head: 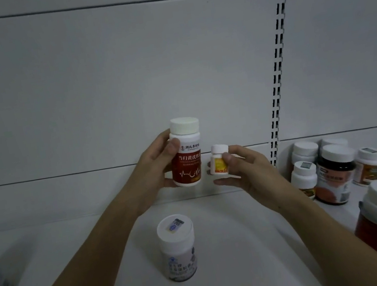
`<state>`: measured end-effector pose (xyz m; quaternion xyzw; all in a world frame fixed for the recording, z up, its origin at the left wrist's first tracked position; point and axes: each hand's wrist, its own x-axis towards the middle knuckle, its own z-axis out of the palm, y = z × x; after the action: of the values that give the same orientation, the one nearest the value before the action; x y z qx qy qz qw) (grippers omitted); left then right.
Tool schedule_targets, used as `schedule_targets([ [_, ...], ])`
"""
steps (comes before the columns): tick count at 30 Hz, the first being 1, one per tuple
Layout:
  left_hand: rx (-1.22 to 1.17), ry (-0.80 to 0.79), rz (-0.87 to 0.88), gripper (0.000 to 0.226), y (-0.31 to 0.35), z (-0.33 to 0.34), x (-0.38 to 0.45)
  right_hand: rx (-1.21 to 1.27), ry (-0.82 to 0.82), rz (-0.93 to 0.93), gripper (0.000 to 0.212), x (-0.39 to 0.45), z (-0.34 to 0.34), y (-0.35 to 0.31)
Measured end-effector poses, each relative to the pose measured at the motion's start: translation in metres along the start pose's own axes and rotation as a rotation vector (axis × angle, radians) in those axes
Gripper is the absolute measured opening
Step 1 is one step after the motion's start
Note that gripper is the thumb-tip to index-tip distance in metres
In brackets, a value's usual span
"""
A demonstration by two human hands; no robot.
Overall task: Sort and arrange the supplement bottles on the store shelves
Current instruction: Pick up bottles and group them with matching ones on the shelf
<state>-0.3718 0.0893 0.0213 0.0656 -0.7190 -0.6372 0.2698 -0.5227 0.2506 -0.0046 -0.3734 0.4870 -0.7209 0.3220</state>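
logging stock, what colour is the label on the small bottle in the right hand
Yellow and orange, on a white small bottle with a white cap, pinched in the right hand; head view.

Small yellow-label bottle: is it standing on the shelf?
No: the right hand pinches the small yellow-label bottle in the air above the shelf, beside the red-label bottle held by the left hand.
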Motion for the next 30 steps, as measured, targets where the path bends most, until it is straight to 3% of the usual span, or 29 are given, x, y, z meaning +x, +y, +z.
schedule_targets([
  [2, -0.009, -0.012, -0.016, 0.05, 0.001, 0.003, -0.002, 0.049, -0.054, 0.018, 0.041, -0.001, 0.003, 0.001],
  [6, -0.081, -0.049, -0.061, 0.047, 0.0, 0.006, -0.004, 0.103, -0.11, 0.041, 0.038, -0.001, 0.008, 0.004],
  [12, -0.166, -0.065, -0.072, 0.049, 0.001, 0.005, -0.004, 0.132, -0.078, 0.039, 0.032, 0.0, 0.008, 0.004],
  [17, -0.151, -0.098, -0.029, 0.055, 0.002, 0.006, -0.004, 0.13, -0.083, 0.014, 0.051, -0.001, 0.009, 0.003],
  [21, -0.163, -0.081, -0.036, 0.048, 0.003, 0.005, -0.004, 0.208, -0.131, 0.015, 0.035, 0.0, 0.009, 0.003],
  [30, -0.147, -0.115, -0.03, 0.062, -0.006, -0.005, 0.001, 0.188, -0.149, 0.019, 0.039, 0.002, 0.005, 0.006],
])
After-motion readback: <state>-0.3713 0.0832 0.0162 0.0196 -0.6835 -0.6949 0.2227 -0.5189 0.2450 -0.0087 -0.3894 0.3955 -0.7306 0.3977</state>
